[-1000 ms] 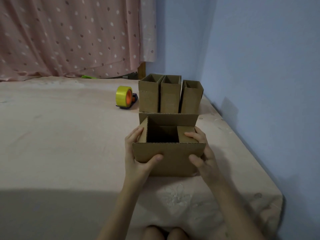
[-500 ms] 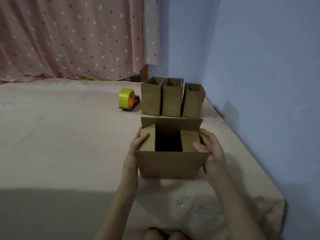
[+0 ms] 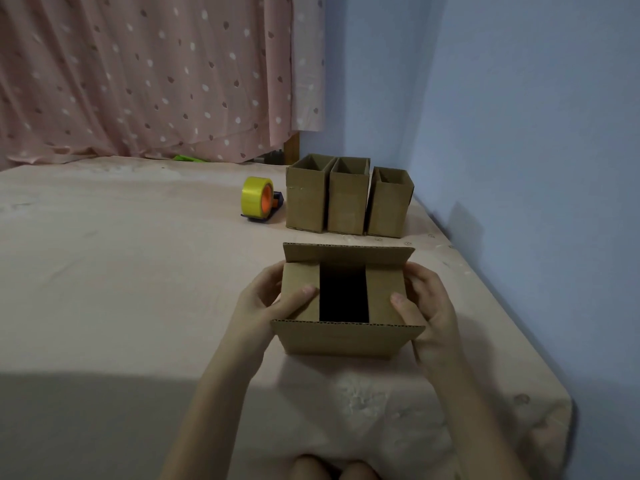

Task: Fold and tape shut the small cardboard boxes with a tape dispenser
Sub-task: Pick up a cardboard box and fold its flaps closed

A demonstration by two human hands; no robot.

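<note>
A small cardboard box point(image 3: 346, 339) stands on the bed in front of me, its two short side flaps folded flat inward and its near and far long flaps still up. My left hand point(image 3: 266, 299) grips the box's left side, thumb pressing down the left flap. My right hand point(image 3: 427, 303) grips the right side, thumb on the right flap. A dark gap shows between the two flaps. The tape dispenser point(image 3: 259, 199), with a yellow roll on an orange core, lies farther back on the left.
Three open-topped cardboard boxes point(image 3: 348, 199) stand in a row behind the one I hold. The pink bedsheet point(image 3: 121, 278) stretches wide to the left. A blue wall point(image 3: 519, 133) runs along the bed's right edge; a dotted pink curtain point(image 3: 156, 74) hangs at the back.
My thumbs left the front flap and moved onto the side flaps, pressing them down flat inside the box. The camera view has tilted slightly.
</note>
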